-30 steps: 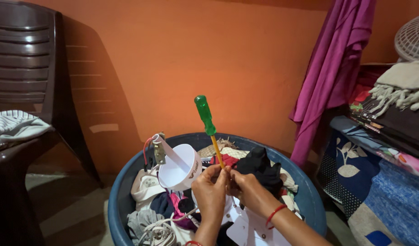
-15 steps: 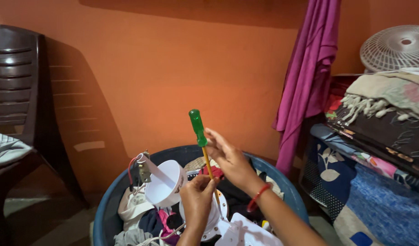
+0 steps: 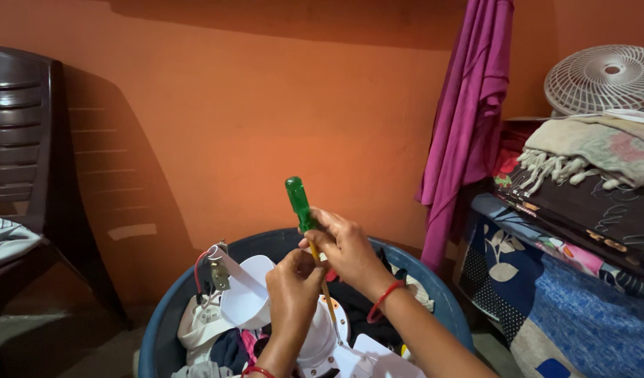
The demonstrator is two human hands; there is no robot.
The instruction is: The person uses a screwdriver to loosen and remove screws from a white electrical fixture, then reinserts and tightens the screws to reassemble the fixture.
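The right hand (image 3: 346, 248) is wrapped around the lower part of the green handle of a screwdriver (image 3: 302, 208), fingers closed on it. The left hand (image 3: 292, 290) sits just below and in front, pinched on the yellowish shaft, so both hands are clamped on the one tool and nearly touching each other.

The screwdriver's long axis runs close to upright, handle top leaning slightly to the left, shaft descending to the right toward a round white lamp part (image 3: 322, 334) lying in the blue tub (image 3: 444, 308). The tip meets or comes very near that part; actual contact cannot be confirmed. The right hand is nearer the handle end, the left nearer the working end.

Also in the tub: a white cone-shaped shade (image 3: 246, 294), a small circuit piece with red wire (image 3: 215, 269), and dark cloth.

Beyond: a dark plastic chair (image 3: 28, 182) at left, a purple cloth (image 3: 469, 119) hanging on the orange wall, a fan grille (image 3: 602, 77) above folded blankets at right.

Hidden: the tub's lower half is cut off by the frame edge; the left palm conceals part of the shaft.
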